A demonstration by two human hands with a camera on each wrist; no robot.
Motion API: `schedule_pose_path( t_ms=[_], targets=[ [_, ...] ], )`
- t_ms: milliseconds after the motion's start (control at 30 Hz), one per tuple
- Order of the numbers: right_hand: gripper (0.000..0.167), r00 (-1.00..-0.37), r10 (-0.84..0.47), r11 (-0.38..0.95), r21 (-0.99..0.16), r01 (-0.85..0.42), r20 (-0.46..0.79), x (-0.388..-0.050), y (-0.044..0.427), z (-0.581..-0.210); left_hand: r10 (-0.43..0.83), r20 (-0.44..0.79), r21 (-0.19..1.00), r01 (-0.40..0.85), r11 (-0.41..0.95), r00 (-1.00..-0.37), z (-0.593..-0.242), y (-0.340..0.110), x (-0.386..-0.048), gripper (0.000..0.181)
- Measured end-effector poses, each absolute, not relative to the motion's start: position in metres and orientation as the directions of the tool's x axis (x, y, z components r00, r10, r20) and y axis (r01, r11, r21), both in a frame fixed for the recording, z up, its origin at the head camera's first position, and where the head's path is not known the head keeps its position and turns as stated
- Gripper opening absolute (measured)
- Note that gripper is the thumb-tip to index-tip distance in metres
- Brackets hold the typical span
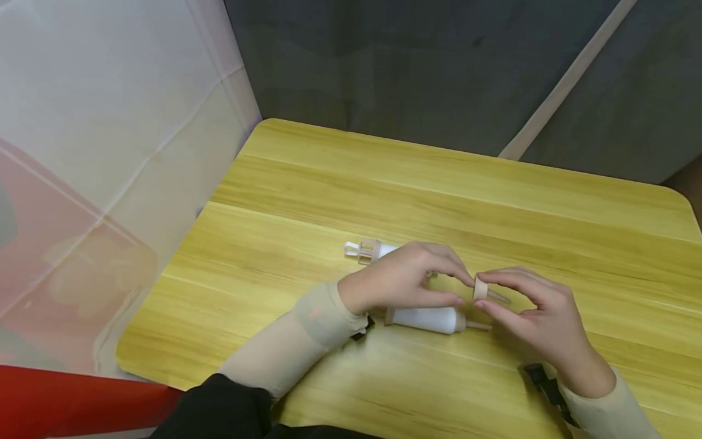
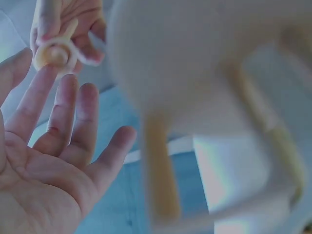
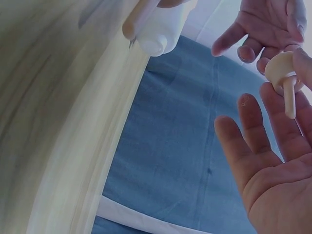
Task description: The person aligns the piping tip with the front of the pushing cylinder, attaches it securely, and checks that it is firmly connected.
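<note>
My right hand [image 1: 540, 305] pinches a beige nozzle cap [image 1: 480, 289] between thumb and forefinger. The cap is a short ring with a thin spout, pointing right in the head view. My left hand [image 1: 406, 277] has its forefinger tip at the cap's near rim; the thumb stands apart from it, and its other fingers [image 2: 84, 129] are extended. Behind the left hand lies a syringe-like white tube [image 1: 386, 249] with a frame and loop handle, partly hidden. In the right wrist view a bare white neck [image 3: 155, 45] shows. A second white tube [image 1: 425, 319] lies nearer, its beige nozzle [image 1: 477, 325] fitted.
Everything lies on a yellow wood-grain table [image 1: 274, 256]. A dark curtain [image 1: 417, 73] hangs behind its far edge, and a pale sheet [image 1: 137, 122] borders the left. Black straps [image 1: 548, 387] are worn at the wrists. A blurred beige shape [image 2: 204, 68] fills much of the left wrist view.
</note>
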State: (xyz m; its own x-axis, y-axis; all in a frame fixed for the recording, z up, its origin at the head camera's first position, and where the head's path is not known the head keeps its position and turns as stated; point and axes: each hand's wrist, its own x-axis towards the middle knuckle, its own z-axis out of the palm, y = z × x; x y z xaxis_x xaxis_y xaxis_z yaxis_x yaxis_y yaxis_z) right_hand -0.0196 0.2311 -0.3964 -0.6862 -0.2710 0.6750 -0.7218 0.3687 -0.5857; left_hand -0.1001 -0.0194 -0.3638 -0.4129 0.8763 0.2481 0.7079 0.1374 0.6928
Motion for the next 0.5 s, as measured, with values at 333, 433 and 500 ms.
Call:
schedule_pose_path(
  t_ms=[333, 433, 500],
  targets=[
    [0.051, -0.721, -0.278, 0.467, -0.567, -0.679, 0.635, -0.025, 0.234, -0.403, 0.823, 0.013, 0.582, 0.673, 0.455, -0.568, -0.357, -0.053, -0.127, 0.036],
    [0.052, -0.724, -0.273, 0.496, -0.552, -0.670, 0.633, -0.025, 0.234, -0.405, 0.711, -0.163, 0.439, 0.595, 0.673, -0.684, -0.357, -0.060, -0.131, 0.048],
    [0.053, -0.724, -0.274, 0.505, -0.545, -0.669, 0.634, -0.024, 0.235, -0.406, 0.625, -0.258, 0.330, 0.541, 0.774, -0.737, -0.357, -0.062, -0.132, 0.057]
  ],
)
